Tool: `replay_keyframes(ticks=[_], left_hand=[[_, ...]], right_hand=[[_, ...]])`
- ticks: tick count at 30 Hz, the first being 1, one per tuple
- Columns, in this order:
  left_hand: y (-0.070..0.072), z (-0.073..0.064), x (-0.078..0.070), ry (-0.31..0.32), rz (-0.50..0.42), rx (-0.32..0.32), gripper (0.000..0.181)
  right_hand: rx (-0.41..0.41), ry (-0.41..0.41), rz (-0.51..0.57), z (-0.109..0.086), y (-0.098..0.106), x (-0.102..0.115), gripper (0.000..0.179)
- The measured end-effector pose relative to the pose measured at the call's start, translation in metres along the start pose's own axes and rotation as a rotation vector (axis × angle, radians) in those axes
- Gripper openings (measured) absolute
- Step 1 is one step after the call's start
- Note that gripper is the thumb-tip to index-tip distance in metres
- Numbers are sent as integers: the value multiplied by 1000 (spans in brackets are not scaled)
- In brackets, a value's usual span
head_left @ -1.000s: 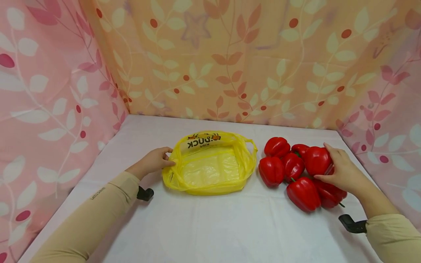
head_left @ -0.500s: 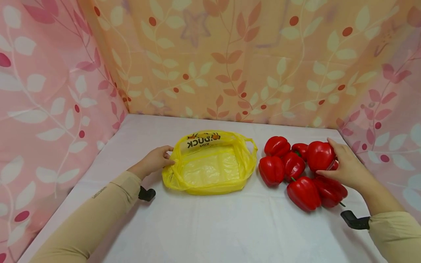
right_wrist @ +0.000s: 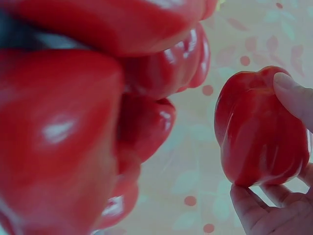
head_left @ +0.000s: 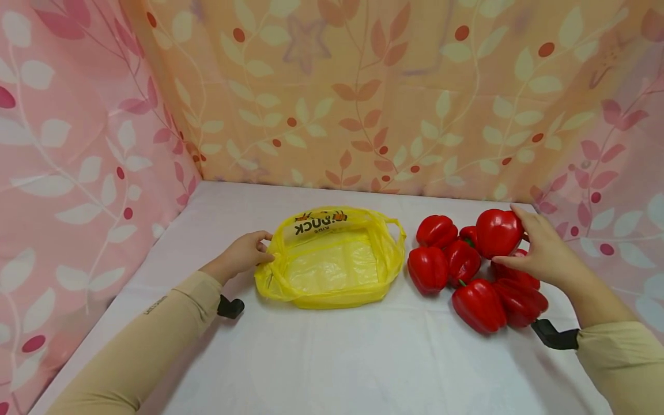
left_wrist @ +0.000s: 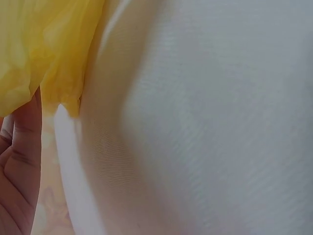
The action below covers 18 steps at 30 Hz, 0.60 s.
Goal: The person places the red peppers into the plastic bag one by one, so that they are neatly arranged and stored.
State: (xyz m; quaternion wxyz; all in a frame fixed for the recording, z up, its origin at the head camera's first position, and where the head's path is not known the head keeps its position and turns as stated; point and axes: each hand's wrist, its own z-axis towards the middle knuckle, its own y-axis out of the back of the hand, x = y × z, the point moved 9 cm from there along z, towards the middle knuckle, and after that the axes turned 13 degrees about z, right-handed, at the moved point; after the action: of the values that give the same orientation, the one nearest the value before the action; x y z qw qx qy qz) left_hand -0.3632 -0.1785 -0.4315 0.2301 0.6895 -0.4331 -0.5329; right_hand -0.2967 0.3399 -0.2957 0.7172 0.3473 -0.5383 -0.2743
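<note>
Red bell pepper (head_left: 499,233) sitting in the right hand (head_left: 547,253), thumb pressing one side and fingers bracing the opposite one; grip closed firmly round it. Right wrist view showing it apart from the rest. Seven other red bell peppers (head_left: 479,306) clustering just below and beside that hand, on the table's right, several touching; green stems showing on a few.

Yellow plastic bag (head_left: 332,271) lying left of the cluster, near it, mouth gaping upward, black lettering (head_left: 321,223) showing on its far wall, a loop handle (head_left: 398,230) sticking out toward the peppers. Left hand (head_left: 241,256) pinching the bag's left rim between thumb and fingers.

Beige sleeves (head_left: 150,346) covering both forearms, a black fitting (head_left: 230,307) jutting from each cuff. White cloth (head_left: 363,357) covering the table. Orange leaf-print curtain (head_left: 332,115) hanging behind, pink leaf-print curtains (head_left: 72,173) flanking left and right.
</note>
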Motion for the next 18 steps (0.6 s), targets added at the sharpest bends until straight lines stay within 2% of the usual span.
replay_keyframes(ticks=[5,11,18], left_hand=[[0,1,-1,-25,3,-14,31],[-2,1,-1,-48,-6,-19,16],[-4,1,0,-39,-20,-9,14]], right_hand=[[-6,43,4,8,-1,14,108],[6,37,-1,18,-4,25,110],[55,23,22,29,-15,38,110]])
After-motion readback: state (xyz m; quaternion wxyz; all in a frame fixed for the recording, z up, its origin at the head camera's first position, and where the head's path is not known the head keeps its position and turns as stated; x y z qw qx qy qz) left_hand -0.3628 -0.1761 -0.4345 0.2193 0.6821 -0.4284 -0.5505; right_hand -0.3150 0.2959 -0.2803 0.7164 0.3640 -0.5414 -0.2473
